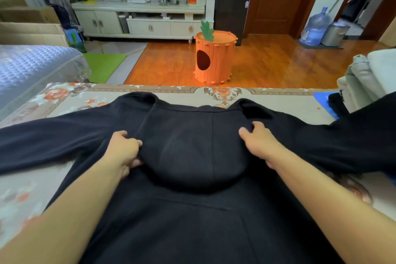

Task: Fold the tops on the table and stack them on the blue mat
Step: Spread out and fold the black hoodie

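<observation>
A black hooded top (192, 210) lies spread flat on the flower-patterned table (64, 100), sleeves out to both sides and the hood lying on its back. My left hand (124, 152) grips the hood's left edge, fingers curled into the cloth. At the hood's right edge, near the shoulder, my right hand (259, 143) grips the fabric. The blue mat (321, 98) shows at the table's far right with a dark folded garment (336, 103) on it, partly hidden by the right sleeve.
A pale cushion or sofa arm (368, 75) stands beyond the mat on the right. A blue quilted cover (32, 68) lies off the table's left. On the wooden floor beyond the table stands an orange carrot-shaped bin (214, 58).
</observation>
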The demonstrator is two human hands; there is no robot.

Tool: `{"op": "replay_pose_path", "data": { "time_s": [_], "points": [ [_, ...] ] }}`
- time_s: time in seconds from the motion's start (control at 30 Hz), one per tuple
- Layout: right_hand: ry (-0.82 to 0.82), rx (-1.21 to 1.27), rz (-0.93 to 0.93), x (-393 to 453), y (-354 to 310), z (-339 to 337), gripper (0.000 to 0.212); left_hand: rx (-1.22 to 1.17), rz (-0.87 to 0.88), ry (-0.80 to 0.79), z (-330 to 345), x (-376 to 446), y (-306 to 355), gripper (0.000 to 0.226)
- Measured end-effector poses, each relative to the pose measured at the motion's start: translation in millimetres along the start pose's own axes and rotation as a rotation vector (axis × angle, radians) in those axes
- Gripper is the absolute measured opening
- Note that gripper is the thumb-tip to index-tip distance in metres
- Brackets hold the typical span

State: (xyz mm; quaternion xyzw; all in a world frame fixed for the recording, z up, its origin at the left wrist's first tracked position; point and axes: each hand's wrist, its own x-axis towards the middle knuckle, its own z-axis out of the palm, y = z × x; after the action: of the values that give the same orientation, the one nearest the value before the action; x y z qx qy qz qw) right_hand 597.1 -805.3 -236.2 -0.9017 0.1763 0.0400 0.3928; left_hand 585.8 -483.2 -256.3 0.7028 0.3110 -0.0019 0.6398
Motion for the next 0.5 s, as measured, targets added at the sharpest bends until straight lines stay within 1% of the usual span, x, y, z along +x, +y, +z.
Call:
{"op": "replay_pose_path", "data": {
  "time_s": [0.03,0.07,0.13,0.17,0.2,0.23,0.27,0.3,0.33,0.37,0.4,0.43,0.47,0.5],
  "points": [
    [-0.050,0.059,0.030,-13,-4,2,0.056,-0.029,0.017,0.012,0,-2,3,0.064],
    [-0.056,0.133,0.038,-21,-7,2,0.056,-0.021,0.050,0.020,-3,-5,8,0.064],
    [-0.053,0.193,0.035,-39,-13,-3,0.053,0.126,0.146,0.023,-17,-13,17,0.063],
    [-0.075,0.143,0.034,-46,-15,-6,0.052,0.314,0.198,0.021,-26,-18,19,0.060],
    [-0.120,0.014,0.027,-51,-15,-8,0.052,0.611,0.237,0.010,-34,-23,21,0.056],
    [-0.168,-0.196,0.026,-57,-14,-10,0.052,0.963,0.262,0.008,-38,-29,21,0.053],
    [-0.162,-0.437,0.001,-60,-15,-12,0.053,1.236,0.327,0.050,-37,-33,19,0.050],
    [-0.084,-0.614,-0.070,-56,-16,-14,0.053,1.370,0.468,0.119,-28,-35,20,0.047],
    [0.030,-0.681,-0.158,-53,-22,-15,0.052,1.375,0.677,0.178,-15,-36,20,0.046],
    [0.145,-0.672,-0.267,-47,-31,-13,0.049,1.300,0.860,0.168,1,-35,23,0.047],
    [0.230,-0.635,-0.408,-38,-41,-6,0.047,1.217,0.997,0.111,20,-31,25,0.051],
    [0.262,-0.619,-0.567,-29,-52,4,0.046,1.206,1.073,0.019,38,-26,27,0.058],
    [0.224,-0.668,-0.711,-17,-61,16,0.046,1.269,1.083,-0.075,53,-19,25,0.067],
    [0.142,-0.755,-0.797,-3,-64,28,0.048,1.351,1.048,-0.131,64,-12,18,0.074]
  ]
}}
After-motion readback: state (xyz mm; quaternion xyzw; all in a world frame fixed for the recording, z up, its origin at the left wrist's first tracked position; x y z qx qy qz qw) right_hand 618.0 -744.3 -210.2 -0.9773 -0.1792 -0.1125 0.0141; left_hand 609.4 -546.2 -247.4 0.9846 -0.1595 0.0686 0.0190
